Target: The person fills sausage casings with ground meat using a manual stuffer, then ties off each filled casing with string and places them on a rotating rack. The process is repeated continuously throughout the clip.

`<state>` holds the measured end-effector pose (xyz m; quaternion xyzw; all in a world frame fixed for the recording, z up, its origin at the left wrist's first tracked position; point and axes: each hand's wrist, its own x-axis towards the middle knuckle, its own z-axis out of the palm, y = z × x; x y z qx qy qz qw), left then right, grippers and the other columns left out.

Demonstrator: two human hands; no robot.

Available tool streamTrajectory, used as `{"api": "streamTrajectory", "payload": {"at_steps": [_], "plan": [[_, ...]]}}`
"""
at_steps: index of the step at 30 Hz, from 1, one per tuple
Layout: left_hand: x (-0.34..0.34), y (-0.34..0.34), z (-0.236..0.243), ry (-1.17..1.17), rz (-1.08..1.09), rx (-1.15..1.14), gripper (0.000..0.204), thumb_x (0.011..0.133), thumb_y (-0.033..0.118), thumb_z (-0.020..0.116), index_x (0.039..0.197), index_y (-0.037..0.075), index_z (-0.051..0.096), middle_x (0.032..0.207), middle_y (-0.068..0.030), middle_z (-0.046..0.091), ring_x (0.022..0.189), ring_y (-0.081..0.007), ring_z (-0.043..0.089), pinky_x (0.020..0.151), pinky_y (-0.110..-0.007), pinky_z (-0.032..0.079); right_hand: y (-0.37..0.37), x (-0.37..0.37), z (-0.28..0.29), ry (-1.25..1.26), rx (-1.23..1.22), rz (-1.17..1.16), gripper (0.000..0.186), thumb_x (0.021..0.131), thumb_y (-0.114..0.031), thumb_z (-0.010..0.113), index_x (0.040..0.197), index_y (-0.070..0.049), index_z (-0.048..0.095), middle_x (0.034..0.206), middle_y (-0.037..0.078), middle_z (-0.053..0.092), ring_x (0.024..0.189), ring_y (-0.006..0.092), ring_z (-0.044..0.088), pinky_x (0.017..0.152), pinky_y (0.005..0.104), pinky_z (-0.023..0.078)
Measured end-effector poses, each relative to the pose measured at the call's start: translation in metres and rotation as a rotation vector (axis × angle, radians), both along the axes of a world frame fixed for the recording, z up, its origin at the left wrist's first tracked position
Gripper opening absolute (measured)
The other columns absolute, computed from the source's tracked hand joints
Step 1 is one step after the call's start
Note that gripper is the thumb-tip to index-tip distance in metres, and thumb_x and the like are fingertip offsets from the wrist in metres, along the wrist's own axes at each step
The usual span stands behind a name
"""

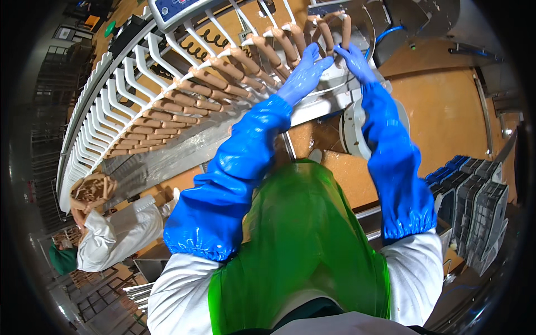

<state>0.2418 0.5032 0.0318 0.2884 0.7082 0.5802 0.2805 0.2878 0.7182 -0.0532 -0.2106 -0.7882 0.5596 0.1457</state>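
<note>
Strings of light-brown sausages (269, 52) hang in loops from a curved row of white hooks (146, 61). At the near end of that row, my left hand (304, 73) in a thin blue-violet glove reaches up beside the hanging links. Its thumb and fingers are apart, with nothing visibly between them. My right hand (357, 64), gloved alike, has its fingers closed at the lower end of a sausage link (346, 30) in the last loop. Part of its grip is hidden behind the hand. Blue sleeve covers reach over both forearms.
A metal trough (184, 146) runs below the hanging sausages. A control box (173, 12) sits above the hooks. At left, a person in white (120, 231) holds a bundle of sausages near the rail. Stacked grey crates (474, 206) stand at right, and a round white machine part (354, 128) below my right hand.
</note>
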Motion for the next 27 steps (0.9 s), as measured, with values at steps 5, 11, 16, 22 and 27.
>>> {"api": "streamTrajectory", "payload": {"at_steps": [5,11,16,22,27], "plan": [[-0.026,0.064,-0.031,-0.037,-0.109,0.145,0.046,0.092,0.034,0.058,0.123,0.002,0.05,0.082,-0.0102,0.058,0.072,-0.0215,0.065,0.063,-0.032,0.052,-0.008,0.058,0.028,0.07,-0.17,0.08,0.037,0.093,-0.03,0.065,0.113,0.001,0.063,0.097,0.007,0.064,0.094,0.0182,0.059,0.089,0.0313,0.044],[-0.008,0.07,-0.065,0.34,-0.175,0.081,0.039,0.097,0.033,0.047,0.112,0.001,0.063,0.08,-0.017,0.064,0.083,-0.0291,0.064,0.073,-0.042,0.049,-0.022,0.057,0.043,0.039,0.162,-0.09,0.029,0.094,-0.019,0.063,0.114,0.002,0.066,0.098,0.006,0.067,0.092,0.0224,0.063,0.082,0.0351,0.049],[-0.004,0.004,-0.048,0.451,-0.065,-0.197,0.056,0.097,0.053,0.046,0.109,0.0,0.058,0.099,-0.0254,0.066,0.091,-0.0461,0.06,0.079,-0.05,0.048,-0.059,0.053,0.031,0.169,-1.168,0.105,0.03,0.096,-0.017,0.055,0.121,0.0,0.058,0.11,0.008,0.063,0.093,0.0156,0.062,0.081,0.0275,0.051],[0.056,-0.039,0.019,-1.035,-0.191,0.384,0.028,0.103,0.038,0.05,0.095,0.012,0.057,0.069,0.0026,0.051,0.052,-0.0089,0.047,0.044,-0.025,0.036,-0.043,0.025,0.035,0.106,-0.231,0.457,0.033,0.093,-0.016,0.062,0.122,-0.002,0.057,0.099,0.001,0.06,0.082,0.01,0.057,0.067,0.0245,0.047],[-0.028,0.051,0.05,-0.894,-0.119,0.616,0.027,0.094,0.031,0.047,0.091,0.005,0.053,0.07,-0.0061,0.052,0.057,-0.0185,0.054,0.049,-0.032,0.042,-0.066,-0.005,0.014,0.54,-0.81,0.217,0.029,0.099,-0.017,0.053,0.126,-0.006,0.05,0.113,0.003,0.056,0.095,0.0169,0.058,0.085,0.0297,0.051]]}}
